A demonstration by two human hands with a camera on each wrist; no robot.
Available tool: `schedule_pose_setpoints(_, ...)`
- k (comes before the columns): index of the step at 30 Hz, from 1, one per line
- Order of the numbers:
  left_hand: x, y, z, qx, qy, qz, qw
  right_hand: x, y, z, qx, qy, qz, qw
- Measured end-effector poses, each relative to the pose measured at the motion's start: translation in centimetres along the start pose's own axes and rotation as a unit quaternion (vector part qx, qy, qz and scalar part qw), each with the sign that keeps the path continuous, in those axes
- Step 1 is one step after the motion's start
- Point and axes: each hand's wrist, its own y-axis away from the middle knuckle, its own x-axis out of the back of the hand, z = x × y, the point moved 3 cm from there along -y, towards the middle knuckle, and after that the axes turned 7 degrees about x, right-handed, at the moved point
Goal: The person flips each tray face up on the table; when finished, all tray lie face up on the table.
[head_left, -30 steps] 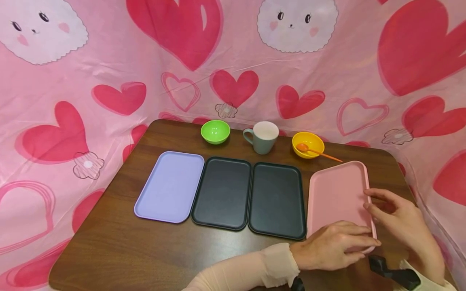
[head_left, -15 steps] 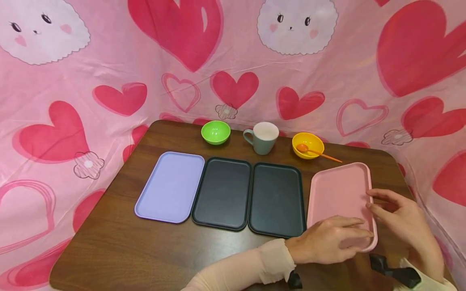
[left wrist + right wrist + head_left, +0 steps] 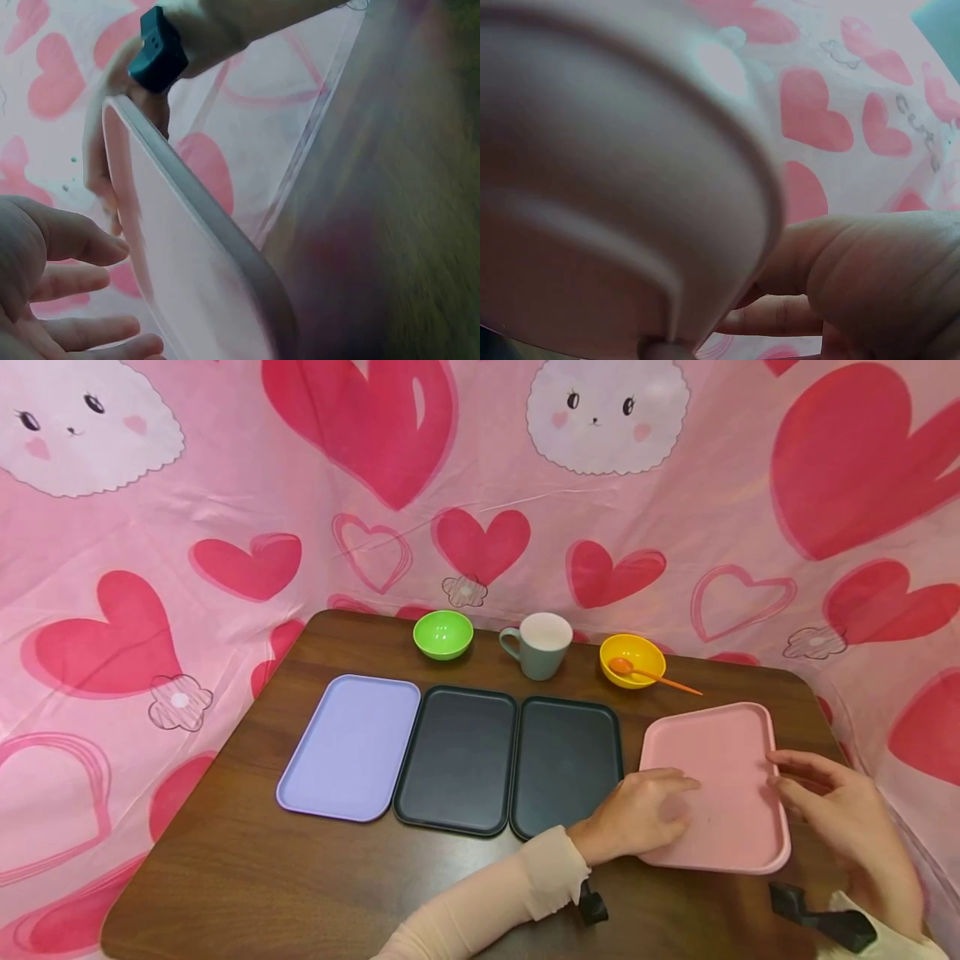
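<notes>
A pink tray (image 3: 723, 752) is at the right of the table, its right side tilted up. At its right rim, my right hand (image 3: 843, 806) holds it between thumb and fingers; the right wrist view shows the tray (image 3: 577, 150) close up beside that hand (image 3: 877, 281). My left hand (image 3: 637, 814) is over the tray's lower left edge, fingers extended and spread. In the left wrist view, the left fingers (image 3: 82, 285) are loosely apart next to the tray's edge and grip nothing. Part of the tray's left rim is hidden by the left hand.
Two black trays (image 3: 457, 760) and a lavender tray (image 3: 352, 747) lie side by side, left of the pink one. Behind them stand a green bowl (image 3: 442, 635), a grey-green mug (image 3: 542, 647) and a yellow bowl (image 3: 630, 672) with an orange spoon (image 3: 660, 679).
My left hand has left the pink tray's lower right corner and moved left to its left edge. The tray has shifted and turned slightly, with my right hand still at its rim.
</notes>
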Motion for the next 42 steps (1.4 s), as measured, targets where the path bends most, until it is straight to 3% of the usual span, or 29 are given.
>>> schedule_pose_setpoints(9, -0.2, -0.3, -1.5, 0.067, 0.024, -0.003, 0.9974, 0.5, -0.1, 0.9, -0.026, 0.011, -0.003, 0.9996)
schedule_pose_setpoints(16, -0.3, -0.3, -2.0, 0.104, 0.013, 0.000, 0.9945, 1.2, -0.1, 1.8, -0.045, -0.009, -0.020, 0.9988)
schedule_pose_setpoints(23, -0.5, -0.3, -2.3, 0.129, 0.018, -0.009, 0.9914, 1.8, -0.1, 2.9, -0.089, -0.033, -0.044, 0.9945)
schedule_pose_setpoints(31, -0.8, -0.1, -2.5, 0.161, 0.028, -0.027, 0.9862, 2.3, 0.0, 4.0, -0.127, -0.127, -0.042, 0.9828)
schedule_pose_setpoints(35, -1.1, -0.2, -2.5, 0.167, 0.035, -0.033, 0.9847, 2.4, 0.1, 4.4, -0.124, -0.178, -0.041, 0.9753)
schedule_pose_setpoints(38, -1.5, -0.2, -2.8, 0.188, 0.064, -0.049, 0.9789, 2.6, 0.1, 4.6, -0.134, -0.161, -0.037, 0.9771)
schedule_pose_setpoints(42, -2.1, -0.3, -3.2, 0.236, 0.118, -0.073, 0.9619, 2.7, 0.2, 5.0, -0.145, -0.159, -0.034, 0.9759)
